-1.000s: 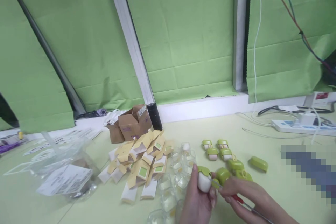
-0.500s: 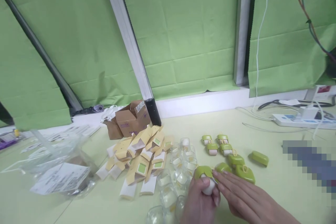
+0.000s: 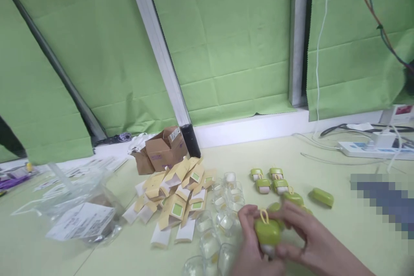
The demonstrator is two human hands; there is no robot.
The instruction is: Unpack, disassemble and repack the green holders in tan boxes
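My left hand (image 3: 247, 252) is wrapped round a small green-cased roller (image 3: 268, 232), which looks like a mini lint roller with a yellow loop on top and a white part below. The fingers and thumb of my right hand (image 3: 312, 239) grip the same roller from its right side. Just beyond my hands stand several similar green-cased rollers (image 3: 280, 186), with white or pinkish parts under their covers. A separate green cover (image 3: 322, 197) lies to their right. Clear plastic cases (image 3: 209, 243) stand in rows left of my left hand.
Yellow card boxes (image 3: 173, 207) are heaped to the left, before an open brown carton (image 3: 164, 151). A clear bag with a label (image 3: 80, 220) lies further left. A white power strip (image 3: 365, 148) with cables sits at the back right. Green blinds (image 3: 239, 39) hang behind.
The roller has been turned so its green cover and yellow loop face me. My right hand has gone from flat fingers beside it to gripping it.
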